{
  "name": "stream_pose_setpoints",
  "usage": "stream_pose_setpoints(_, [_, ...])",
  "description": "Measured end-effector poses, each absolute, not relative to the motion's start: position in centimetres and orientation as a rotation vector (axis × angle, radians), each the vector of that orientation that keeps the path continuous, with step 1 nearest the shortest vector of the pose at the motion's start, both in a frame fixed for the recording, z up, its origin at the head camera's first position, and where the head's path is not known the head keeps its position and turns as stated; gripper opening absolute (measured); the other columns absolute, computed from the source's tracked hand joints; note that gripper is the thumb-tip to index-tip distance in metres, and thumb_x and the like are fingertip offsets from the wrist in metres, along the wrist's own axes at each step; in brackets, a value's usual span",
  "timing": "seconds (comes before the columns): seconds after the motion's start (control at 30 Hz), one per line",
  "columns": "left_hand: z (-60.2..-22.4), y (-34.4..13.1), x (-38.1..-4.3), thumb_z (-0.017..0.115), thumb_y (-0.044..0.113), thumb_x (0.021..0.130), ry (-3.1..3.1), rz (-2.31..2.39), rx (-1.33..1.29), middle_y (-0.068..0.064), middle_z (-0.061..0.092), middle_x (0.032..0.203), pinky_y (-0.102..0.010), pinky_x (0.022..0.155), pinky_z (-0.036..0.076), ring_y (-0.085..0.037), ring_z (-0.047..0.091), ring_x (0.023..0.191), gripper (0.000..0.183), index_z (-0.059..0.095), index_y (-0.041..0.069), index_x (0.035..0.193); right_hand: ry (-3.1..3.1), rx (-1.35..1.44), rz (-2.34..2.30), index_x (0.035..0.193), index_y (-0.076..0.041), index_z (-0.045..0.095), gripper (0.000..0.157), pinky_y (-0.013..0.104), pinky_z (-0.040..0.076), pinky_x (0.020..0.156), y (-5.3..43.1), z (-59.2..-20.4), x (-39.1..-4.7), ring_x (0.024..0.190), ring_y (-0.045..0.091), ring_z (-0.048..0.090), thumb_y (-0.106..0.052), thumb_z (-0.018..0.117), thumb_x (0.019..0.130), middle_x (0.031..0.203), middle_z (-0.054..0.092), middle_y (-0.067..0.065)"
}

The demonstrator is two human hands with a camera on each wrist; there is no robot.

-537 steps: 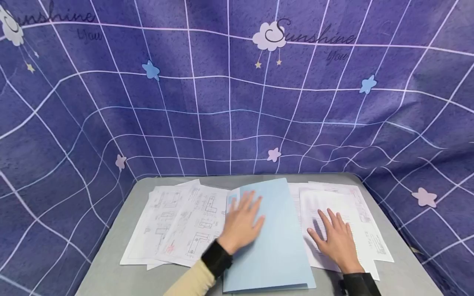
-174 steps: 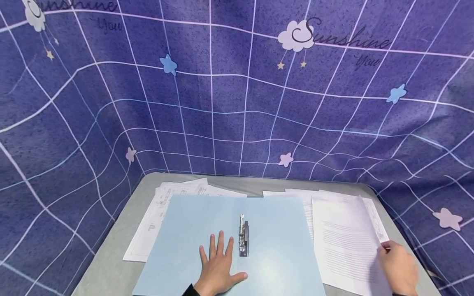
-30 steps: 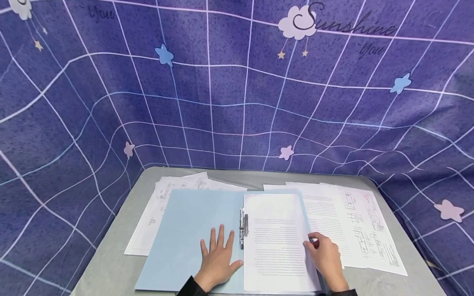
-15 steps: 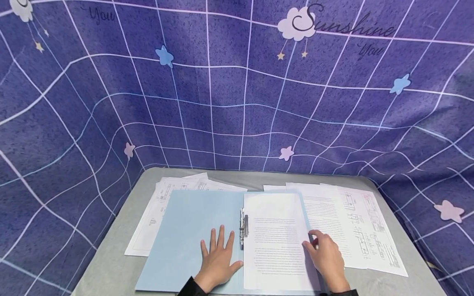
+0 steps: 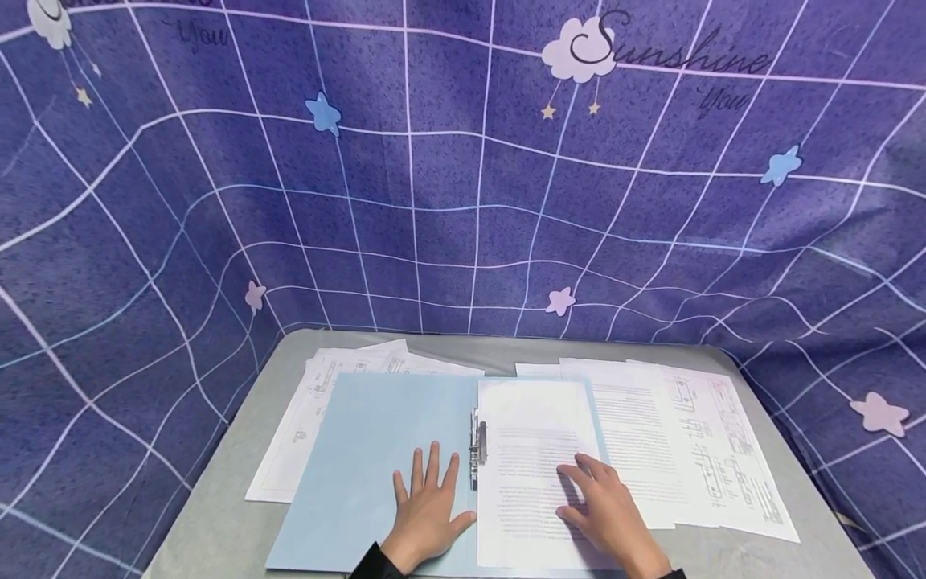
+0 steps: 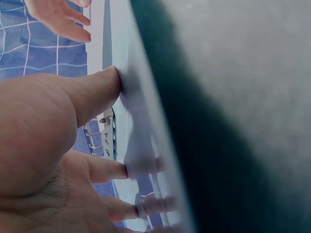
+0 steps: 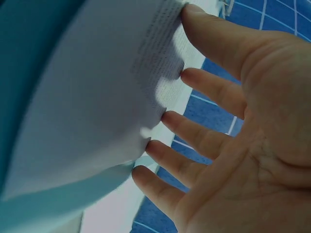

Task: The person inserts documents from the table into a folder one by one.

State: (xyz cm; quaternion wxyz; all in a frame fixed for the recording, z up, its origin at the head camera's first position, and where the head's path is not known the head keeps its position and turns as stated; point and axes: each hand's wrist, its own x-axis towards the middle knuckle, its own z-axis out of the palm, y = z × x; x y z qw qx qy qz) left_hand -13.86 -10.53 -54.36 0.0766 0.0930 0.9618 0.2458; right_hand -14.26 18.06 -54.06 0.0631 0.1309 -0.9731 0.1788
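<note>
On the open folder (image 5: 383, 426), one sheet (image 5: 528, 410) is lying beside the clip (image 5: 478, 454)

Over the folder's left half, my left hand (image 5: 427, 519) is resting with fingers spread, their tips touching the cover and the thumb pointing toward the sheet; I am probably weighing that side down so that the folder is lying flat. On the right half, where the sheet is showing its print, my right hand (image 5: 604, 515) is touching the page with parted, slightly bent fingers; neither hand is pinching anything; I seem to be steadying the page. Along the spine, the clip is meeting the sheet's left edge, a placement that looks chosen to line page and metal up; whether the clip is holding the page, I cannot tell. To either side on the table (image 5: 210, 515), the left papers (image 5: 285, 450) and the right papers (image 5: 651, 434) are lying partly under the folder, presumably parted to leave it the middle.
</note>
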Motion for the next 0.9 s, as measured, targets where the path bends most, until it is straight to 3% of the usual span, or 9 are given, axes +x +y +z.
stream_pose_setpoints(0.63, [-54.2, -10.4, -13.9, 0.078, 0.047, 0.088, 2.895, 0.699, 0.255, -0.03, 0.017, 0.166, -0.083, 0.109, 0.001, -0.055, 0.005, 0.152, 0.086, 0.045, 0.001, 0.153, -2.954, 0.401, 0.546, 0.124, -0.011, 0.072, 0.054, 0.065, 0.048, 0.097, 18.3, -54.1, -14.5, 0.123, 0.047, 0.058, -0.029, 0.091, 0.076, 0.137, 0.061, 0.021])
stream_pose_setpoints(0.9, [-54.7, -10.4, -13.9, 0.079, 0.044, 0.087, 2.908, 0.727, 0.269, -0.032, 0.018, 0.165, -0.084, 0.107, 0.0, -0.057, 0.006, 0.151, 0.086, 0.045, -0.001, 0.152, -2.858, 0.259, 0.552, 0.124, -0.006, 0.071, 0.052, 0.064, 0.046, 0.099, 20.3, -53.1, -15.7, 0.12, 0.047, 0.059, -0.025, 0.089, 0.079, 0.134, 0.061, 0.026])
